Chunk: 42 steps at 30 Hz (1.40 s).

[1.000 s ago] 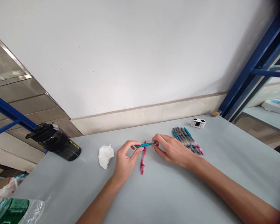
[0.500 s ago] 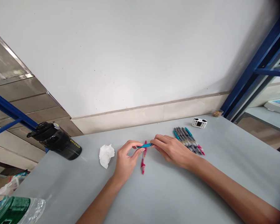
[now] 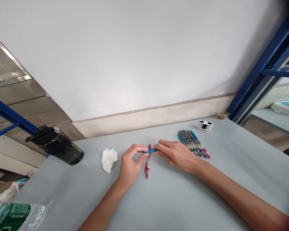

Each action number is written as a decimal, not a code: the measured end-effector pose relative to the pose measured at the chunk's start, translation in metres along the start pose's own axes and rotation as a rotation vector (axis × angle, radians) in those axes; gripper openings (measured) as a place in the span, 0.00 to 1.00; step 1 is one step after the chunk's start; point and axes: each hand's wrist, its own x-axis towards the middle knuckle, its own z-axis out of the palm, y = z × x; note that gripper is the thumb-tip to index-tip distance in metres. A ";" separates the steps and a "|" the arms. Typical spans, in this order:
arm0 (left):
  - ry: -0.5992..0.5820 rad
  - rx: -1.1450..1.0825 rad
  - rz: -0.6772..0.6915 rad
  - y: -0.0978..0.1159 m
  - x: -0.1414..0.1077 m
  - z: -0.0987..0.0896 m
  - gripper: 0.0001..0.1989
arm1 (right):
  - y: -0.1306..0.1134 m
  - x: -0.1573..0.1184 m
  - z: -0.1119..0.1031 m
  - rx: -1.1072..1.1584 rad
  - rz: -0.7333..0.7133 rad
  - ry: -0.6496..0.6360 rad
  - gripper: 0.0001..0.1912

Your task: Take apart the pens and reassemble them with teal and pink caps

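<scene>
Between my two hands a short blue pen piece [image 3: 149,150] is held level above the table. My left hand [image 3: 131,162] pinches its left end with thumb and fingertips. At the right end, the fingers of my right hand [image 3: 174,154] are closed on it; whatever else they cover is hidden. Beneath the blue piece a pink pen [image 3: 147,170] lies on the table, pointing away from me, partly covered by my left fingertips and the blue piece. To the right of my right hand, several pens [image 3: 191,142] with grey, blue and pink parts lie side by side.
A crumpled white tissue [image 3: 109,159] lies left of my left hand. A black bottle [image 3: 60,146] stands at the table's left edge, with a green-labelled clear bottle [image 3: 16,215] nearer me. Far right are a white device [image 3: 204,125] and a small tub [image 3: 223,115]. A wall backs the table.
Both hands keep their hold on the blue pen piece, with hardly any movement. The whole view has shifted very slightly.
</scene>
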 end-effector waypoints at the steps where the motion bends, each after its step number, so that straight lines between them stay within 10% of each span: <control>1: 0.003 0.006 -0.029 0.001 0.000 0.000 0.06 | 0.000 0.000 0.000 -0.016 -0.005 0.001 0.12; 6: -0.025 -0.019 -0.214 0.001 0.000 0.000 0.10 | 0.001 0.001 -0.001 -0.023 0.003 0.036 0.10; 42: 0.020 -0.100 -0.202 -0.001 0.000 -0.001 0.09 | 0.001 0.002 -0.007 0.133 0.058 0.008 0.15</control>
